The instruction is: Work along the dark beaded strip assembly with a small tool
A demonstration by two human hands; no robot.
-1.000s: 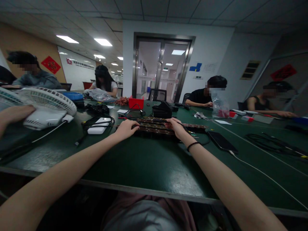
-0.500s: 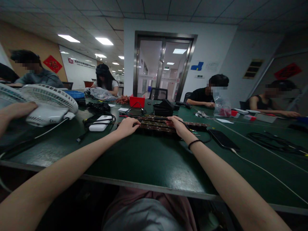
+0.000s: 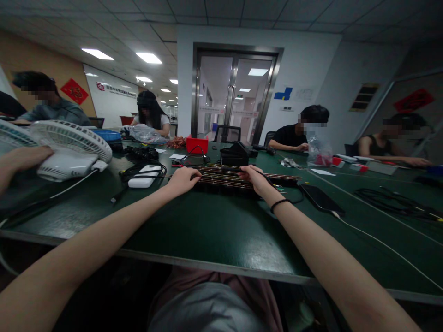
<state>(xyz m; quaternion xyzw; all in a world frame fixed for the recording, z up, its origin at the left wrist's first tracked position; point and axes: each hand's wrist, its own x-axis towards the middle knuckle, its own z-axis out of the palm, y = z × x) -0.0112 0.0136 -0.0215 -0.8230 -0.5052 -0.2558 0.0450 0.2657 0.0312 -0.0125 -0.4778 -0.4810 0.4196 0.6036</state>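
Several long, thin reddish-brown strips with bright specks (image 3: 224, 183) lie side by side across the green table in front of me. At their left end rests my left hand (image 3: 182, 180), its thumb and fingers closed together; whatever is between them is too small to make out. My right hand (image 3: 256, 180) is closed round a dark pen-shaped tool with a cord (image 3: 229, 169), which points left over the strips. The cord runs from behind this hand toward a black phone (image 3: 321, 200) on the right.
A white power bank (image 3: 144, 177) with black cables lies left of the strips. Farther left, another person's hand (image 3: 32, 158) touches a white fan (image 3: 69, 152). Behind the strips stand a black case (image 3: 235, 154) and a red bin (image 3: 197, 145). Coiled black cable (image 3: 384, 202) lies right.
Both hands stay almost where they were over the strips. The view has shifted very slightly.
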